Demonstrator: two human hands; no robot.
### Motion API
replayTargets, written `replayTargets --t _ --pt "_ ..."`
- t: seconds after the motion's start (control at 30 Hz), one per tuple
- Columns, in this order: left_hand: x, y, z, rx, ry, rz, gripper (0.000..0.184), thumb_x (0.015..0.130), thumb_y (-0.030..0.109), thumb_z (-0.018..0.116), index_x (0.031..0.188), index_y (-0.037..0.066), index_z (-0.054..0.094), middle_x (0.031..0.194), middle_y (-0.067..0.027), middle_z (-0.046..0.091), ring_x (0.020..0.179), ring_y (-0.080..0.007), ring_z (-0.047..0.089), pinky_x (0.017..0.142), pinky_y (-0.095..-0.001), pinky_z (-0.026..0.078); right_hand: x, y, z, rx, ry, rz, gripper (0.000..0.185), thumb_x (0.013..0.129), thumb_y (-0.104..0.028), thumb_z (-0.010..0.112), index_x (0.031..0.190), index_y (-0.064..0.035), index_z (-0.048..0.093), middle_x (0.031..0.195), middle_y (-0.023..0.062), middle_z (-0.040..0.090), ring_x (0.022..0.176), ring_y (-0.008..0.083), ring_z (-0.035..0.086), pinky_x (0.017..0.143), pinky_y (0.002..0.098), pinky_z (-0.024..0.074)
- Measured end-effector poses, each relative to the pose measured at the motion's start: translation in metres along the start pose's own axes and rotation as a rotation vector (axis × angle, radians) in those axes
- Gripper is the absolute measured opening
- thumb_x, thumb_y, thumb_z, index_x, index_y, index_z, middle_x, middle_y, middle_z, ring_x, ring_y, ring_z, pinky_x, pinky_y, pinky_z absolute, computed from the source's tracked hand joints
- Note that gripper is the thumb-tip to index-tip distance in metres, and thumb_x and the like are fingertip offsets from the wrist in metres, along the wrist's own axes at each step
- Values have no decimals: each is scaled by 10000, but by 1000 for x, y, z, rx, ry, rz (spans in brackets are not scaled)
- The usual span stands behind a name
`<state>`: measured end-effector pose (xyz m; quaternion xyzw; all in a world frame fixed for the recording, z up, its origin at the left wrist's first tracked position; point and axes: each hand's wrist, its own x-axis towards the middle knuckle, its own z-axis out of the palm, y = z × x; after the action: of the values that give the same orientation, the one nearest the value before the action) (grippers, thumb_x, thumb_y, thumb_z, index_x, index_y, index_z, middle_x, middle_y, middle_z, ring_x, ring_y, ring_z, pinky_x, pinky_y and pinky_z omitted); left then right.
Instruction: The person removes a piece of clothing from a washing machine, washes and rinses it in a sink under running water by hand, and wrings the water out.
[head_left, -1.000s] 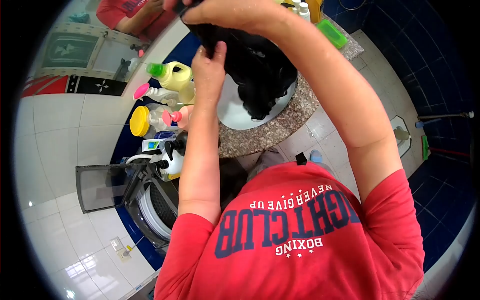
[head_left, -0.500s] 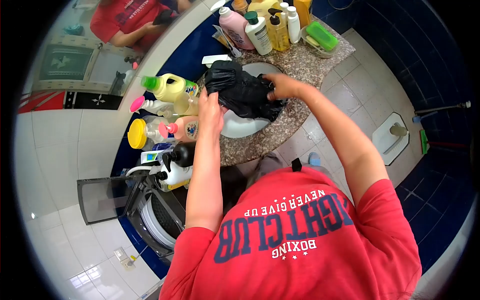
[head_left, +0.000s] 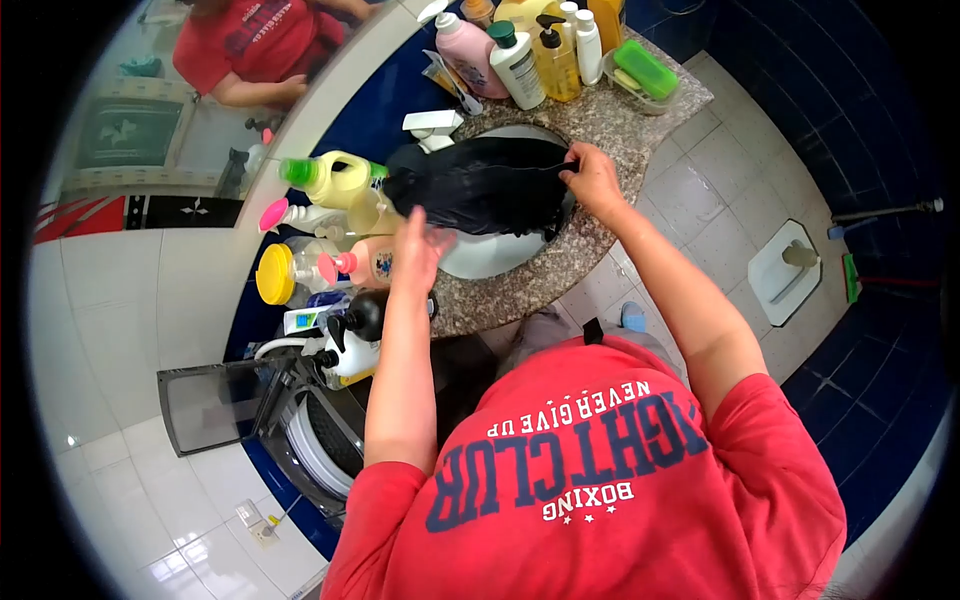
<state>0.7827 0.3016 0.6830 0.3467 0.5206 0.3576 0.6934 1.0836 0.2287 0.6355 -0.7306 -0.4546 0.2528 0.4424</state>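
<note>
A wet-looking black cloth is spread over the white sink basin, hiding most of it. Its right edge is pinched between the thumb and fingers of my right hand, above the basin's right rim. At the cloth's lower left, my left hand has its fingers apart and lies against or just beside the fabric, with no grip visible. The white faucet shows behind the cloth, its lower part partly covered.
Around the basin runs a granite counter. Several bottles, among them a pink one, and a green soap box stand behind. More bottles and a yellow-lidded jar line the left, above an open washing machine.
Both hands have come down from high up to the basin. The bunched cloth is now stretched sideways over it. My left hand's fingers have opened, and my right hand has moved slightly right with the cloth's edge.
</note>
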Motion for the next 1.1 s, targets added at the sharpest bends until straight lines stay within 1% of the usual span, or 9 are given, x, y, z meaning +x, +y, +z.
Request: replayTargets --t 0.07,0.2,0.3,0.4,0.43,0.47,0.63,0.9,1.1 --pt "-3 -21 2 540 101 -241 567 938 333 565 1396 64 369 1236 -60 551 998 -214 593 782 -390 511 -4 7 2 -80 -3 -21 223 685 -69 704 877 -37 596 914 176 602 939 371 583 788 438 473" --pt "-9 -57 5 717 -72 -222 551 855 312 631 1326 66 484 1181 -96 602 965 -215 591 807 -385 496 -17 16 10 -260 -108 -78 210 723 -66 670 923 -64 606 989 150 595 982 364 576 818 447 481" --pt "-10 -84 -3 1392 -338 375 430 824 300 645 1168 44 612 1184 -193 605 1060 -346 587 900 -364 470 -25 30 21 -377 -256 -195 253 746 -97 677 986 -61 607 1010 132 594 997 342 577 839 442 470" --pt "-26 -93 3 1700 -319 224 451 895 405 555 1220 94 588 1245 -143 585 1178 -328 522 1017 -540 347 -32 31 20 -439 -270 -292 281 762 -130 679 1027 -75 604 1026 114 594 1033 316 565 873 436 446" --pt "-30 -96 5 1721 -321 82 461 918 437 508 1238 110 572 1273 -106 568 1229 -296 478 1051 -604 253 -30 32 19 -444 -273 -285 281 762 -130 679 1027 -75 604 1026 114 594 1033 316 565 873 436 446" --pt "-37 -99 5 1719 -330 78 461 918 437 508 1238 110 572 1273 -106 568 1229 -296 478 1051 -604 253 -31 32 19 -437 -302 -275 290 769 -144 677 1043 -84 603 1035 104 594 1052 305 558 885 433 436" --pt "-48 -110 5 1817 -255 276 424 935 419 488 1251 144 556 1287 -64 542 1271 -275 415 1098 -572 174 -26 44 14 -368 -357 -368 284 778 -156 680 1034 -74 588 1022 115 583 1035 319 558 880 428 441" --pt "-44 -117 -4 1802 -263 342 410 944 419 475 1248 155 553 1300 -47 523 1263 -264 413 1097 -556 171 -4 61 5 -278 -513 -497 371 764 -109 676 1124 -51 603 1079 153 588 1041 347 562 914 403 457" --pt "-46 -114 0 1788 -266 318 373 932 403 502 1220 173 560 1297 -38 526 1259 -262 417 1100 -548 168 21 54 -2 -349 -717 -365 387 772 -169 628 1151 -94 637 1137 157 628 1110 337 559 965 402 440"
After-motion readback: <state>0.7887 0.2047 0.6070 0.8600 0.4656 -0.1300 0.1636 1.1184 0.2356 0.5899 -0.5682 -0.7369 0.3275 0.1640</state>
